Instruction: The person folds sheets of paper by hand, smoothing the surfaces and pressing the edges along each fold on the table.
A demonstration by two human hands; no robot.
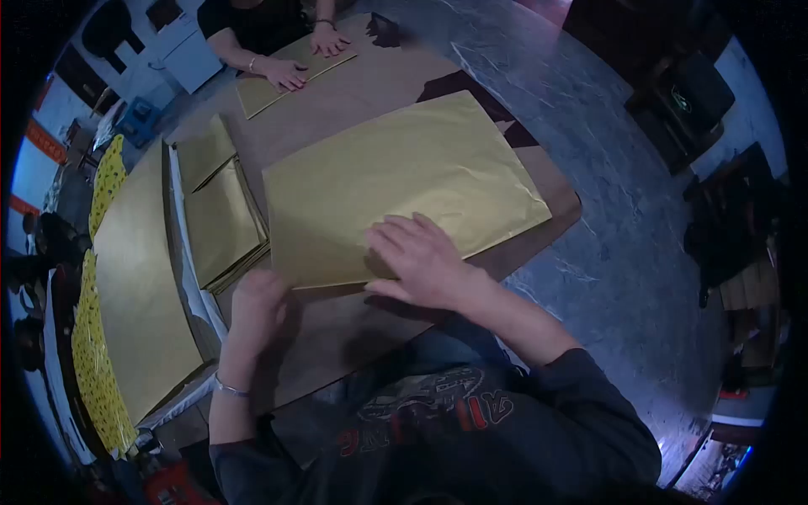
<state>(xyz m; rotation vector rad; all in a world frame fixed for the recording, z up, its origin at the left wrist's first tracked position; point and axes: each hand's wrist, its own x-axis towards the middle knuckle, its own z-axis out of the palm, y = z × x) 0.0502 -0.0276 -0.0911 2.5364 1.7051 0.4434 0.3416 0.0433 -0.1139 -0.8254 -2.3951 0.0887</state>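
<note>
A large gold paper sheet (396, 168) lies flat on the brown table covering, its near edge toward my body. My right hand (417, 257) rests on the sheet near that edge, fingers spread, thumb at the edge. Beside the sheet's near left corner is my left hand (261, 296), its fingers curled together; whether they hold the corner cannot be made out. Left of the sheet sits a stack of smaller folded gold papers (220, 223).
A tall stack of gold sheets (139, 269) stands at the left, by yellow patterned material (84, 353). Across the table (337, 337), a co-worker's hands (286, 74) press on a folded gold paper (257, 97). Dark scraps (522, 133) lie near the right edge.
</note>
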